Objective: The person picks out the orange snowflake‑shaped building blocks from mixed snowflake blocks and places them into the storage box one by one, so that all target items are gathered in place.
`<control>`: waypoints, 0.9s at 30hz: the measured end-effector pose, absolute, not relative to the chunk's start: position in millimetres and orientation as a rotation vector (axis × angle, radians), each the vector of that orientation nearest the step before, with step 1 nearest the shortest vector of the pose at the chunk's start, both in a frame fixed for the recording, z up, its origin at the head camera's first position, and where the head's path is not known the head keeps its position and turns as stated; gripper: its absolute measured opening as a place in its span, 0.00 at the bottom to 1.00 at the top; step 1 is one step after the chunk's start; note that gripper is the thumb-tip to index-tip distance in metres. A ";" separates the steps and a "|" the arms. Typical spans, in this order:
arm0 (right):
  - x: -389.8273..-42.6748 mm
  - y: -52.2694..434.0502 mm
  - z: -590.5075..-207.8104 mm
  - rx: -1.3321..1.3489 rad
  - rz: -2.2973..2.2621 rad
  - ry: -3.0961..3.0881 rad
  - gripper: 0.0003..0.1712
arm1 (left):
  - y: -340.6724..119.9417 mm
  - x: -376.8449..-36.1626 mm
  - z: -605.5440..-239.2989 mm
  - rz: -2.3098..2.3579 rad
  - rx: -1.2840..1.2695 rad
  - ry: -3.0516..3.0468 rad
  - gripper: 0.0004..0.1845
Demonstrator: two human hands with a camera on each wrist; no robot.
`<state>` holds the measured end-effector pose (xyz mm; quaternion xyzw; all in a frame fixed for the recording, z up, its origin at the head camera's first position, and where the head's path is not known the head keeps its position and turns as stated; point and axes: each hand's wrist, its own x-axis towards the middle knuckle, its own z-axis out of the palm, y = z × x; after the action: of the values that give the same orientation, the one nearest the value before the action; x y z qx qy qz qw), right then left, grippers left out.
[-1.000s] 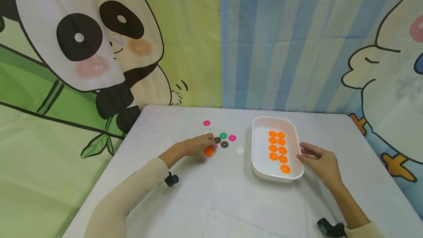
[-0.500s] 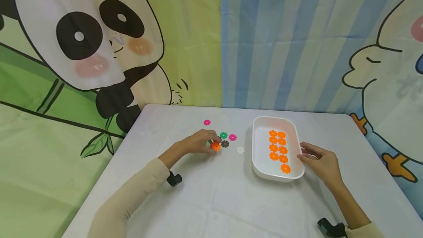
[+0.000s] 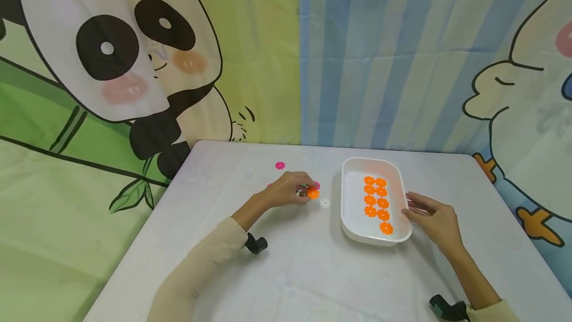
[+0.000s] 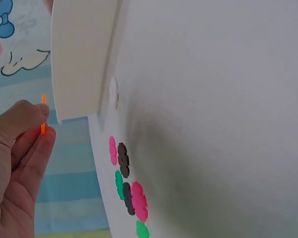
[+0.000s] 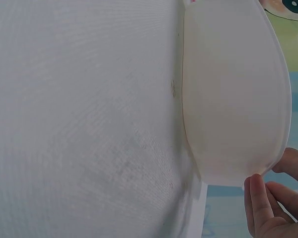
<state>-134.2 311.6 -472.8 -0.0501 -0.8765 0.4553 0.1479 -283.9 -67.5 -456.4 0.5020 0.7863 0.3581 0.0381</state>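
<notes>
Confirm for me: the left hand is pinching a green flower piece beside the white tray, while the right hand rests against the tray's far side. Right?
Not quite. The piece pinched by the left hand is orange, not green, as the head view shows. The rest holds: it is beside the white tray, and the right hand rests against the tray's far side.

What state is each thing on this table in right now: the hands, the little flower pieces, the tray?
Left hand: pinching an orange flower piece, lifted off the table.
Right hand: fingers resting against the white tray's side.
White tray: upright, holding nine orange pieces laid flat.
White flower piece: flat on the table.
Pink piece: flat, apart.
</notes>
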 end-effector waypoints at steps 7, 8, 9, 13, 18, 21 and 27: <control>-134.9 310.7 -472.6 -0.150 1.316 -2.519 0.31 | -43.0 -280.3 -452.2 1.158 1.552 2.366 0.18; -134.9 310.6 -472.4 -0.150 1.313 -2.520 0.31 | -39.5 -279.7 -452.0 1.163 1.557 2.362 0.18; -134.9 310.4 -472.2 -0.149 1.311 -2.521 0.31 | -36.0 -278.9 -451.6 1.166 1.559 2.360 0.18; -134.8 310.5 -471.4 -0.154 1.305 -2.522 0.31 | -20.4 -275.1 -451.1 1.211 1.580 2.314 0.18; -134.6 310.3 -470.8 -0.150 1.317 -2.513 0.31 | -0.5 -268.5 -450.8 1.239 1.611 2.268 0.18; -134.0 309.5 -470.2 -0.148 1.319 -2.513 0.31 | 11.3 -264.3 -450.2 1.163 1.608 2.304 0.18; -132.6 308.5 -468.4 -0.156 1.313 -2.520 0.31 | 35.1 -257.7 -450.0 0.952 1.674 2.334 0.18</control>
<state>-132.6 308.5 -468.4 -0.0544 -0.8758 0.4562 0.1476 -257.7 35.1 -450.0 0.5523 0.7701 0.3140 0.0579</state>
